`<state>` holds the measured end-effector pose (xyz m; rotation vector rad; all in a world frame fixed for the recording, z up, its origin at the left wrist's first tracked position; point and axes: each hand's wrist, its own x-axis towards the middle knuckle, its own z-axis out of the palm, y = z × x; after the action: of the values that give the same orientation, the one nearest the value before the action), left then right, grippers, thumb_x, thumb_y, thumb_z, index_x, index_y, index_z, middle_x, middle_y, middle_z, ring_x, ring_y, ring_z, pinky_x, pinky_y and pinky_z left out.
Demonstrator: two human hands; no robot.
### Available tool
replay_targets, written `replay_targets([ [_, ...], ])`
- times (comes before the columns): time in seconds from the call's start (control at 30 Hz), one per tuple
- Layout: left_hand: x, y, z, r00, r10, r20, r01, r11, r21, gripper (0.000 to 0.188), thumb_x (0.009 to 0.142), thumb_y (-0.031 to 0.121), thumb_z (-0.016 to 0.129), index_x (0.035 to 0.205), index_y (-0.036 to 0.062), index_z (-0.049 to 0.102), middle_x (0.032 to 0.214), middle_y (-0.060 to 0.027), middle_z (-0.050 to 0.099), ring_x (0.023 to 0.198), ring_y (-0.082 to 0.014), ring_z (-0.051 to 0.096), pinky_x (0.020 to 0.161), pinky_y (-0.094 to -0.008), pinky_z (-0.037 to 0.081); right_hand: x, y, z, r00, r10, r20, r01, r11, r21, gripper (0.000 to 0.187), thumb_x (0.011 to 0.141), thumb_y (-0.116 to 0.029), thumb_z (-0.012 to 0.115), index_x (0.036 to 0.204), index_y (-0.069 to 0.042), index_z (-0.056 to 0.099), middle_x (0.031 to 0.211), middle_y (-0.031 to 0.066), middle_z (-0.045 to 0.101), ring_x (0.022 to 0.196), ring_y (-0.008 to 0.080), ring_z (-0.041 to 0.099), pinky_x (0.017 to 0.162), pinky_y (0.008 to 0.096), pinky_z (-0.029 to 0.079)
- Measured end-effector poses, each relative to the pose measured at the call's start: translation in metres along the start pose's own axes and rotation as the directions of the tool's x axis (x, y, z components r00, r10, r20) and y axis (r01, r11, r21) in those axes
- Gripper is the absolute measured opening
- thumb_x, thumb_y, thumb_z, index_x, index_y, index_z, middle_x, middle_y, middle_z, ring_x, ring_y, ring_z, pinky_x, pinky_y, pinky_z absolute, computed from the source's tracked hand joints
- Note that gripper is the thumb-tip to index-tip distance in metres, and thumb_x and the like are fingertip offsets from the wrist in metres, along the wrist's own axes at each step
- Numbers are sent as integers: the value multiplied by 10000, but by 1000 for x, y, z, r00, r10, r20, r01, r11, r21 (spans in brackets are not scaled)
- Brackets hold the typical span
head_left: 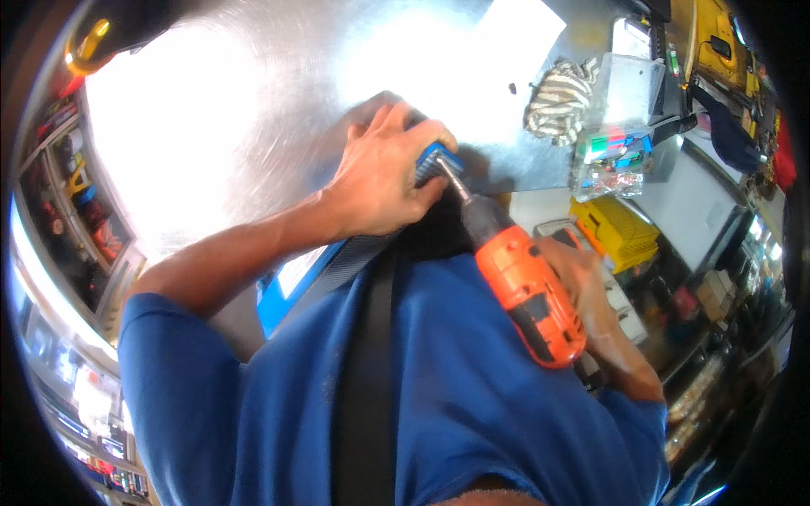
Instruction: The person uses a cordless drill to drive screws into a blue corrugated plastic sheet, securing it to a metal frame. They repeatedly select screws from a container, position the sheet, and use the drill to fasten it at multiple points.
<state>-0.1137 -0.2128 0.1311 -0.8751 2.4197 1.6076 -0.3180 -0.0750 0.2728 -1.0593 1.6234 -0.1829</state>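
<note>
The left hand (pixel 380 173) lies palm down at the centre of the scene, on the near edge of a bright metal sheet (pixel 253 110). Its fingers are curled and pressed together over a blue part (pixel 434 160), which shows only at the hand's right side, under the fingertips. A blue-edged strap (pixel 350 257) runs from beneath the hand toward the near left.

The right hand (pixel 591 291) is wrapped around the grip of an orange drill (pixel 527 291), near and right of the left hand. The fingers are mostly hidden behind the drill body; the hold appears closed. The drill points far-left, and its bit (pixel 451 179) meets the blue part just beside the left fingertips. The exact contact point is hidden by glare and shadow.

Further right on the sheet lies a striped cloth (pixel 557 101), well apart from both hands. A clear box (pixel 620 148) with coloured contents stands right of the cloth. A yellow box (pixel 616 228) sits nearer, right of the drill. A white paper (pixel 519 34) lies at the far edge of the sheet
</note>
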Motion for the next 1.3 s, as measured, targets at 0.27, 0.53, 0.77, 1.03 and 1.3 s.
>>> replay_targets([
  [0.27, 5, -6, -2, 999, 48, -9, -49, 997, -64, 356, 814, 155, 714, 1149, 144, 593, 1104, -103, 534, 1092, -291, 512, 940, -468, 382, 9, -4, -16, 992, 3, 125, 2, 999, -45, 392, 756, -78, 769, 1124, -30, 640, 940, 146, 702, 869, 317, 706, 776, 403, 552],
  [0.53, 7, -6, -2, 998, 53, -14, -54, 995, -86, 363, 817, 155, 715, 1153, 115, 582, 1130, -120, 538, 1109, -311, 512, 926, -463, 384, 15, 5, -27, 982, -60, 181, 74, 995, -67, 382, 747, -158, 771, 1066, -16, 615, 841, 138, 657, 776, 345, 669, 692, 440, 497],
  [0.77, 9, -6, -4, 999, 49, -6, -49, 991, -128, 418, 793, 135, 729, 1171, 102, 553, 1159, -147, 535, 1164, -334, 505, 970, -478, 374, 16, 2, -30, 975, -37, 218, 54, 996, -72, 383, 747, -193, 769, 1049, -22, 607, 833, 130, 651, 780, 341, 665, 714, 443, 491],
  [1.03, 9, -7, -5, 999, 39, -6, -39, 988, -150, 425, 790, 133, 735, 1171, 98, 549, 1185, -165, 528, 1187, -354, 494, 993, -488, 369, 15, 8, -28, 978, -36, 207, 35, 999, 7, 365, 757, -183, 762, 1057, -38, 614, 832, 126, 653, 788, 343, 671, 744, 436, 512],
  [1.3, 11, -7, -4, 998, 54, -26, -57, 990, -125, 431, 790, 135, 730, 1174, 84, 542, 1195, -190, 522, 1179, -373, 492, 994, -500, 375, 14, 4, -29, 971, 49, 233, -80, 989, 125, 318, 757, -131, 758, 1035, -43, 632, 892, 127, 690, 819, 331, 689, 763, 418, 524],
])
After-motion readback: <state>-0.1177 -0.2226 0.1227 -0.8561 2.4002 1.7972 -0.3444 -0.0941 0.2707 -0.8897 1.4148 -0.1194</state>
